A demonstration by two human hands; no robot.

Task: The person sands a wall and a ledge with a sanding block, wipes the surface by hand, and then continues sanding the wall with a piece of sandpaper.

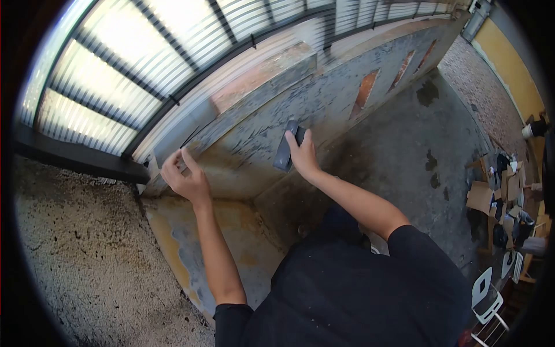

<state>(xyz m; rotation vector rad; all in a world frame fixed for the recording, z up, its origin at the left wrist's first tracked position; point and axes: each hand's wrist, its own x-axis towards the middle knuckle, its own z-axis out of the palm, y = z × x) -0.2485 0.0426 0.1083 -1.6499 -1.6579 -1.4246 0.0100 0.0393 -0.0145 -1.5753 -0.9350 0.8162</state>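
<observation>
My right hand is closed around the handle of a dark rectangular plastering trowel. Its flat plate is held up close to the face of a low wall streaked with grey smears; whether it touches cannot be told. Over the left end of the wall's ledge, my left hand has its fingers curled, thumb and fingertips together. A thin dark line runs up from these fingertips, and I cannot make out what it is.
A barred window rises above the wall. Rough speckled plaster lies at the left. To the right is a stained concrete floor, with cardboard boxes and a white chair at its edge. Slots show brick in the wall.
</observation>
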